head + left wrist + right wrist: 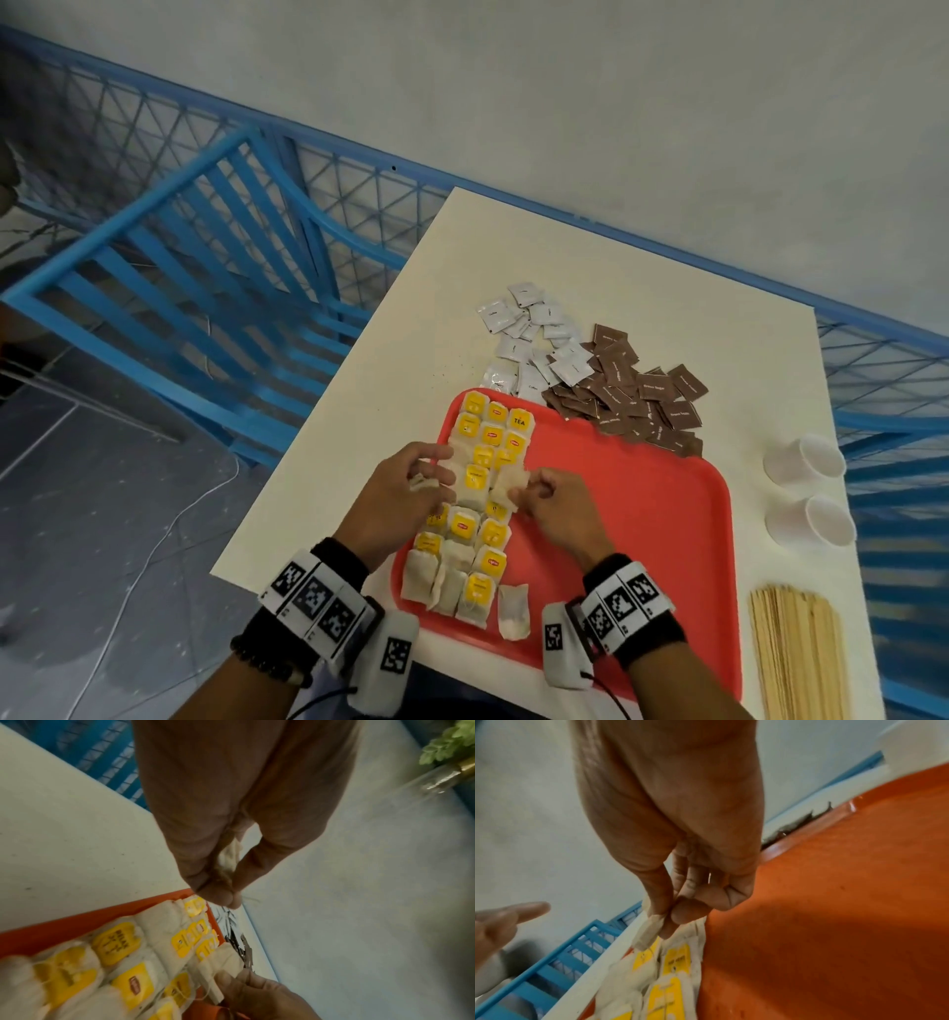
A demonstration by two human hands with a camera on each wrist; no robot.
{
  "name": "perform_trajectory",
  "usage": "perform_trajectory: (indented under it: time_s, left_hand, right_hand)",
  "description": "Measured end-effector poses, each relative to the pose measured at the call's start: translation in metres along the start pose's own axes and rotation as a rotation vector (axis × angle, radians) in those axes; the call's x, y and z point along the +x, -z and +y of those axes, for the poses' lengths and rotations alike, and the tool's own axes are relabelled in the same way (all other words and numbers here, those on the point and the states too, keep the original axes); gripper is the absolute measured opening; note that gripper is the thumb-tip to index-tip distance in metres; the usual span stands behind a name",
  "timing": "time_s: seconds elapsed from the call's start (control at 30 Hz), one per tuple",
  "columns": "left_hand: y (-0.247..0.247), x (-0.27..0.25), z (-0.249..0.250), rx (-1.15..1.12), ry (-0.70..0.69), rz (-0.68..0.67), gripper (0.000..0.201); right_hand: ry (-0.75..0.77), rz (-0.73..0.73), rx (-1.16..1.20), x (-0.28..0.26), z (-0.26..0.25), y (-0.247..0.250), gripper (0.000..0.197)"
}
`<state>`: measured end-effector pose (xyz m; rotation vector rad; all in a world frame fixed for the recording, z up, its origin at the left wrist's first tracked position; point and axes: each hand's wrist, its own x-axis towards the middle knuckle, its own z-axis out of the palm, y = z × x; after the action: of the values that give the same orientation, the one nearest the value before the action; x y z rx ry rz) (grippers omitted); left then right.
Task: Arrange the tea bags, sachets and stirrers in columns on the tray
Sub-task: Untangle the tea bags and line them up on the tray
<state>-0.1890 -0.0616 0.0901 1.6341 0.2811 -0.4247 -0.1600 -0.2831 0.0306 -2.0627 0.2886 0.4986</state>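
Head view: red tray [642, 493] sits on a cream table [667, 288]; tea bags [480, 478] with yellow tags lie in roughly three columns along the tray's left part, one loose bag [513, 611] lying just right of the columns at the near edge. Left hand [405, 493] is over the left column, fingers curled, a crumpled tea bag [421, 483] pinched between thumb and fingers. Right hand [560, 503] is just right of the columns, fingertips pinching the edge of another tea bag [511, 480] in the third column. Beyond the tray: white sachets [534, 339] in a loose pile, brown sachets [637, 401] heaped beside them and overlapping the tray's far rim. Two white paper cups [806, 493] lie on their sides to the right; wooden stirrers [796, 652] are bundled at the near right of the table. Blue railing [205, 216] stands behind the table. Left wrist view: left hand [231, 833] has thumb and fingers closed on a bunched tea bag, thread showing at the fingertips; rows of tea bags [115, 959] lie below on the tray. Right wrist view: right hand [680, 874] pinches a folded tea bag corner [649, 931] above the tagged bags; the bare tray floor [834, 902] spreads to the right.
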Motion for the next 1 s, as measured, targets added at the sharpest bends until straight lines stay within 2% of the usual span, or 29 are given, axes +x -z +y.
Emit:
perform_trajectory:
  time_s: [0.13,0.27,0.37,0.47,0.53,0.6,0.67,0.7,0.77,0.83,0.9,1.0]
  left_hand:
    - [0.004,-0.003,-0.007,-0.054,0.028,-0.002,0.050]
    - [0.004,-0.006,-0.006,-0.154,0.059,-0.018,0.049]
    - [0.005,-0.007,-0.003,-0.304,0.107,-0.064,0.052]
    - [0.006,-0.010,0.002,-0.398,0.125,-0.119,0.053]
    - [0.005,-0.012,0.006,-0.436,0.127,-0.160,0.059]
    - [0.004,-0.014,0.011,-0.499,0.119,-0.202,0.066]
    - [0.002,-0.015,0.016,-0.605,0.102,-0.241,0.068]
    - [0.001,-0.015,0.018,-0.676,0.104,-0.264,0.071]
    - [-0.004,-0.015,0.022,-0.818,0.136,-0.310,0.078]
    - [-0.009,-0.014,0.025,-0.929,0.189,-0.336,0.083]
    - [-0.014,-0.015,0.027,-1.017,0.225,-0.363,0.080]
    - [-0.015,-0.015,0.028,-1.073,0.254,-0.390,0.057]
  right_hand:
    - [-0.064,-0.098,0.116,0.001,0.006,-0.012,0.022]
    - [-0.048,0.030,-0.043,0.003,0.009,-0.021,0.025]
    - [-0.014,0.134,-0.093,0.001,0.007,-0.024,0.040]
    - [0.014,0.107,-0.197,-0.001,0.002,-0.023,0.046]
    - [0.074,0.138,-0.227,-0.006,-0.010,-0.016,0.043]
    - [0.212,0.181,-0.167,-0.019,-0.028,-0.007,0.034]
    - [0.467,0.165,-0.092,-0.042,-0.051,0.003,0.022]
    - [0.618,0.137,-0.106,-0.055,-0.062,0.006,0.022]
    - [0.850,0.088,-0.234,-0.072,-0.073,0.008,0.033]
    - [0.962,0.126,-0.339,-0.074,-0.070,0.006,0.042]
    - [1.017,0.209,-0.373,-0.070,-0.066,0.006,0.041]
    - [1.084,0.220,-0.385,-0.067,-0.062,0.008,0.023]
